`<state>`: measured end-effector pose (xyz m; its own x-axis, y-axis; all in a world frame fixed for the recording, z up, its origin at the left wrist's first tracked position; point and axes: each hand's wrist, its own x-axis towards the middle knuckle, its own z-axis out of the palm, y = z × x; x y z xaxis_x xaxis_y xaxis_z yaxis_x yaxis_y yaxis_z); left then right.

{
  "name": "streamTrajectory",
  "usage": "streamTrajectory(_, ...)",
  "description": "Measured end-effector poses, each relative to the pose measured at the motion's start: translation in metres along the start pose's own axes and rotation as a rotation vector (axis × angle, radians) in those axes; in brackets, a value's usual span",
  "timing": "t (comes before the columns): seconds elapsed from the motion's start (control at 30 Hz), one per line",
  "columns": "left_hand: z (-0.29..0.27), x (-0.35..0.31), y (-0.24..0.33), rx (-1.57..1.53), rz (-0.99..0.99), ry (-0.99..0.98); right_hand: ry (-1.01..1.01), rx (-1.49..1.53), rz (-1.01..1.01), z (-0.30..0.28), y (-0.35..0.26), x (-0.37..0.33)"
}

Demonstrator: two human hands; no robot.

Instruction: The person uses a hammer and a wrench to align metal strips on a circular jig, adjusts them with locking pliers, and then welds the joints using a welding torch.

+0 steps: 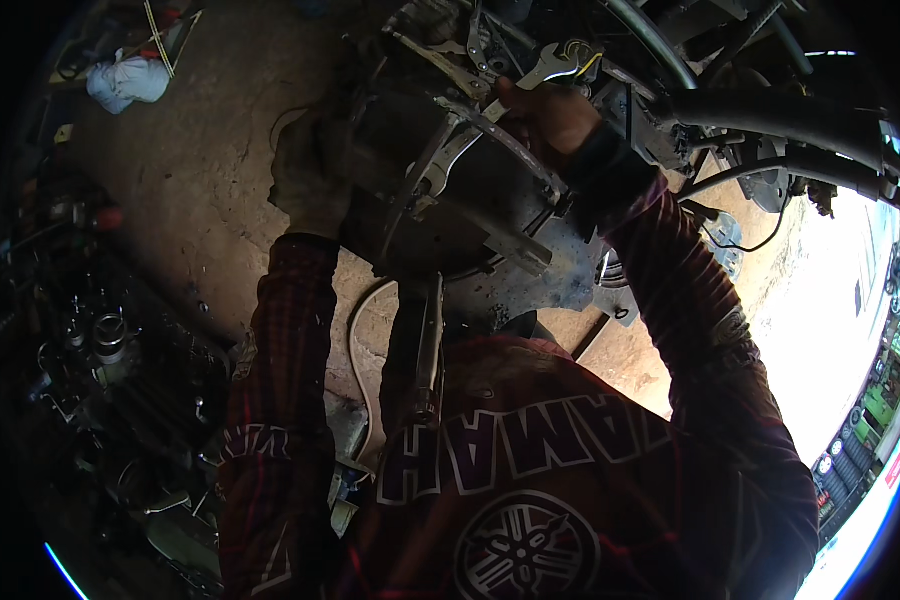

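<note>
- Metal, dark and curved, was seen as a panel [470,205], placed between the two hands.
- The left hand [312,175] was set against the panel's left edge; whether its grip was closed could not be told, the fingers being lost in shadow.
- The right hand [560,118] was raised at the panel's upper right, its fingers bent just beside a wrench [550,68]; what was held in that grip, if anything, could not be told.
- Bars [422,180] were laid across the panel.
- Pliers [430,345] were seen at its lower edge, near the shirt [530,440].
- Bare floor [200,170] was shown to the left.
</note>
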<state>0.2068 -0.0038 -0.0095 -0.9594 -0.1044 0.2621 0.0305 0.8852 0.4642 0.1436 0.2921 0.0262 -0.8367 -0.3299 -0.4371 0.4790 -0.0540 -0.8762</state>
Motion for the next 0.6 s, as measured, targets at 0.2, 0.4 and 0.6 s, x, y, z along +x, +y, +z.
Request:
streamTrajectory(0.2,0.008,0.003,0.001,0.283,0.071,-0.096,-0.023,-0.603,-0.018,0.033,-0.018,0.061)
streamTrajectory(0.4,0.001,0.004,-0.009,0.204,0.126,-0.067,-0.380,-0.997,-0.039,0.059,-0.051,0.086)
streamTrajectory(0.6,-0.006,0.004,0.017,-0.065,-0.007,0.011,-0.127,0.041,-0.062,-0.017,-0.033,0.047)
